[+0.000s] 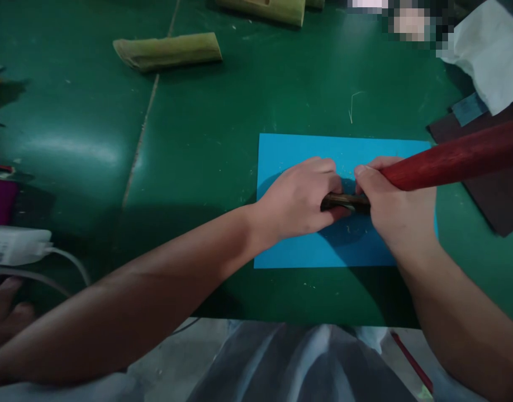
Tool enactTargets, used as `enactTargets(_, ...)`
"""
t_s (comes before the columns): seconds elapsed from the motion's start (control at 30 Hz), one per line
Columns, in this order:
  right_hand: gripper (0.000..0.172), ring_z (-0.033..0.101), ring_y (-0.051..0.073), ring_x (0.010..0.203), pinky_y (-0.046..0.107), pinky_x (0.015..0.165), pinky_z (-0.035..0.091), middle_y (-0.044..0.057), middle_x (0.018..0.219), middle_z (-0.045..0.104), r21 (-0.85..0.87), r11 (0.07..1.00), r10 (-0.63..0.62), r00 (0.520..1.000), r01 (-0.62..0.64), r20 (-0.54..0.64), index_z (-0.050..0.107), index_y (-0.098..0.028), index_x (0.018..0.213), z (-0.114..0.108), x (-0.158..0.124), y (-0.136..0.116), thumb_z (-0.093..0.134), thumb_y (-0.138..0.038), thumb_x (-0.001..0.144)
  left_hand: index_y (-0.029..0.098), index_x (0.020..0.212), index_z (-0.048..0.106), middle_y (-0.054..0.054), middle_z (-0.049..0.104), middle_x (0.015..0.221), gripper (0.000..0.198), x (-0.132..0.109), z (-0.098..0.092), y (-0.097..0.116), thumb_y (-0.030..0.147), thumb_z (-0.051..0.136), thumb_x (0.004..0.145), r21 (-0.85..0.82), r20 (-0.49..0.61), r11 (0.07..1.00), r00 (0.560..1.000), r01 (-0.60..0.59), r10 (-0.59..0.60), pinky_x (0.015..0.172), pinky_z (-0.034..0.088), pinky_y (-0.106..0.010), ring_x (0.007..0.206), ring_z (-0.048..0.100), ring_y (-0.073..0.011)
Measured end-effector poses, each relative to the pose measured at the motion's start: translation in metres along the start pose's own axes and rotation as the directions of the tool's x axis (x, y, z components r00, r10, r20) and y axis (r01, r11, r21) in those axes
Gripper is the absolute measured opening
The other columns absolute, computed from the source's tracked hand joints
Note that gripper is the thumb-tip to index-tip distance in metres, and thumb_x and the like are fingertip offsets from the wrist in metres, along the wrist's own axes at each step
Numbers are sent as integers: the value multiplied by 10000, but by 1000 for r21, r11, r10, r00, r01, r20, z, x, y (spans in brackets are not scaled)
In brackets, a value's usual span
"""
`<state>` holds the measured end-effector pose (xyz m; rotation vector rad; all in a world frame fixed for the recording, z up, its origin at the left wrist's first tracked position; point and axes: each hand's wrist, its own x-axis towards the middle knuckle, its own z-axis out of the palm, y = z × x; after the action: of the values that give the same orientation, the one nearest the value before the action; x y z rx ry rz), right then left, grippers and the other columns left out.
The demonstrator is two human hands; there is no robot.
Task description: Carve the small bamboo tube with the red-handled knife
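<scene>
My left hand (307, 195) is closed around a short, dark brown stick-like piece (344, 202), whose near end sticks out beside the thumb. Close to its right, my right hand (401, 204) is closed on a tool with a thick red handle (461, 156), which slants up to the right picture edge. The tool's working end is hidden by my fingers. The brown piece runs on to my right hand, where its far end is covered. Both hands are over a bright blue sheet (277, 251), with small pale shavings scattered on it.
A split bamboo piece (176, 51) lies on the green table (198, 139), with more bamboo (277, 11) behind. At right are dark brown sheets (491, 195) and white cloth or paper (491, 56). A white charger (19, 245) and another person's hand (7, 310) are at left.
</scene>
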<state>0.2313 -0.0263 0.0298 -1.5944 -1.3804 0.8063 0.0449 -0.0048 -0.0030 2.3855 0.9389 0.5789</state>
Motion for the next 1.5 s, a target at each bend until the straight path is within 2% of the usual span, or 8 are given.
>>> enactTargets(0.2,342,436,165,561,360,586,438,-46,557,423,55,998,27,999,-29,29,513,-293,554,1,-1,0,713,-225,823,180,1013,831,-66,721,962,165,-2,1,-5,338,798,1047,-49,-19,999,1000,-18,17,859,536,-364,941,687,-229)
enactTargets(0.33,289,533,183,583,364,600,456,-35,568,487,82,996,43,999,-41,-30,619,-288,593,0,-2,1,721,-263,863,173,1012,824,-47,692,915,193,-1,1,-6,364,814,1038,-12,-15,1000,1000,-16,16,831,511,-360,883,654,-214)
enactTargets(0.43,294,594,198,645,367,659,497,-30,607,519,33,999,38,999,-39,7,642,-281,630,-2,-2,3,751,-274,903,173,998,814,-38,668,884,207,0,1,-5,377,816,1037,9,-15,1000,1000,-11,11,820,499,-362,869,642,-215)
enactTargets(0.53,302,608,201,650,366,678,520,-32,604,513,45,998,39,999,-41,33,643,-284,627,-4,-2,4,754,-253,906,174,980,804,-36,661,878,216,-1,1,-4,383,812,1037,18,-20,1000,1000,-11,12,820,498,-366,863,638,-215)
enactTargets(0.9,252,656,190,664,358,691,574,-23,667,618,84,995,49,999,-48,-10,669,-276,663,0,-4,2,763,-309,895,174,1002,785,-45,676,908,173,-4,1,-1,344,803,1022,16,-39,1000,999,-7,8,810,491,-371,892,654,-226)
enactTargets(1.0,246,664,202,665,359,672,565,-17,663,614,38,997,71,997,-71,20,677,-279,666,-3,-7,0,763,-309,895,174,1026,771,-50,692,931,151,-7,1,2,319,810,1007,19,-57,1000,998,-15,16,803,492,-381,913,669,-236)
enactTargets(1.23,262,584,187,603,351,598,489,-23,603,579,49,997,65,998,-64,-17,649,-297,616,-5,-9,-2,764,-393,832,189,1020,725,-56,709,938,127,-9,3,4,294,797,1014,27,-78,998,995,-54,55,809,507,-400,933,684,-252)
enactTargets(1.5,276,581,190,619,375,653,537,-21,606,559,14,1000,26,1000,-26,16,589,-297,592,-1,-6,-3,716,-362,828,195,936,709,-39,680,883,179,-4,4,1,315,833,986,14,-82,999,996,-38,39,791,483,-396,888,670,-236)
